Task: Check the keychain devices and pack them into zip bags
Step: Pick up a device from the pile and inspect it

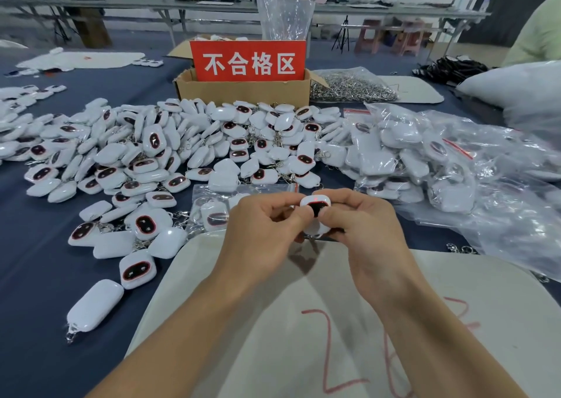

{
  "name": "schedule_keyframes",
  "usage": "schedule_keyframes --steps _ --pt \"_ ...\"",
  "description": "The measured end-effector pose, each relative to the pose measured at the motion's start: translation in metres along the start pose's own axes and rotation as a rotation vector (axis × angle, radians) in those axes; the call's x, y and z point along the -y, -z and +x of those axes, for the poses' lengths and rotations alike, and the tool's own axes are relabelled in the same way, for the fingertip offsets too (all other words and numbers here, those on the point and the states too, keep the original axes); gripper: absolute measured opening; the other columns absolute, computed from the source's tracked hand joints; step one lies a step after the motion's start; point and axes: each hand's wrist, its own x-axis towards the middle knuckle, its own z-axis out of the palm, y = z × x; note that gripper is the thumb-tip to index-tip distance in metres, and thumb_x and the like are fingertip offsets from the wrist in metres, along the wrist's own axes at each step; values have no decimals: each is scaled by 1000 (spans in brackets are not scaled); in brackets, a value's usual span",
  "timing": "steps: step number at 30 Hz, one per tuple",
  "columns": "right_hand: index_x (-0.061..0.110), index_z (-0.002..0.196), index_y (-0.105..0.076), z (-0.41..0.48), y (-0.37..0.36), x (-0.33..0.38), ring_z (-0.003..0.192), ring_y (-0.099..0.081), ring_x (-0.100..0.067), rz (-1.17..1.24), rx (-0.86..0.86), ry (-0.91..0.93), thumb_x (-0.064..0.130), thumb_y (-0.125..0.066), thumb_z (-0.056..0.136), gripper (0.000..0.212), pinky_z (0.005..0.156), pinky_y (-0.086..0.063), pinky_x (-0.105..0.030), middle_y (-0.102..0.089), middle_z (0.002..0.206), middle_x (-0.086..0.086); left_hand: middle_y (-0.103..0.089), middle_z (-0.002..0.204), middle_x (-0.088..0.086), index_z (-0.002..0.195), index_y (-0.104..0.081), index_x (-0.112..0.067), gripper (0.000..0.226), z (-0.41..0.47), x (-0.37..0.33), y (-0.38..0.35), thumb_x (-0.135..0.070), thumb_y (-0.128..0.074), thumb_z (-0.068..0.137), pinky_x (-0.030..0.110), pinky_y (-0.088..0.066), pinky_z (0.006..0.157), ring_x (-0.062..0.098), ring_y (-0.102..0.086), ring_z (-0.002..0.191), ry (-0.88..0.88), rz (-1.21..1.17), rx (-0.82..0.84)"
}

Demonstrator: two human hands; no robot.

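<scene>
The fingers (299,215) hide most of the white device (314,201), the red marks (328,352) on the white mat (243,306) run off the bottom edge, and the far tables (212,3) look blurry.

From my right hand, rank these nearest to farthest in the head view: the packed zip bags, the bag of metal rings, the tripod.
1. Packed zip bags, just beyond the right hand, to its right.
2. Bag of metal rings, mid-table, right of the cardboard box.
3. Tripod, far back in the room.
</scene>
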Motion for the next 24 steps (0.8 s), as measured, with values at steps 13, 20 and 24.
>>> schedule_keyframes --steps 13,20,24 --pt "15 94 -77 -3 -5 -3 79 -72 -32 -41 139 85 -13 -60 88 33 82 -58 -44 -78 91 -20 -69 59 4 89 -83 -42 13 0 -1 3 -42 -75 78 25 -50 50 14 -64 49 -28 19 -124" --pt "17 92 -78 -1 -2 -4 74 -75 -25 -33 122 148 -18 -69 79 39 66 -59 -27 -79 87 -15 -73 65 2 93 -82 -38 16 0 -1 1 -42 -74 80 26 -54 54 14 -66 53 -7 -13 -73" --pt "22 95 -77 -1 -4 -6 78 -77 -22 -56 101 165 -13 -71 83 37 69 -60 -28 -80 88 -9 -72 64 1 96 -82 -35 14 0 -2 2 -36 -76 83 22 -51 53 13 -64 53 -8 -10 -94"
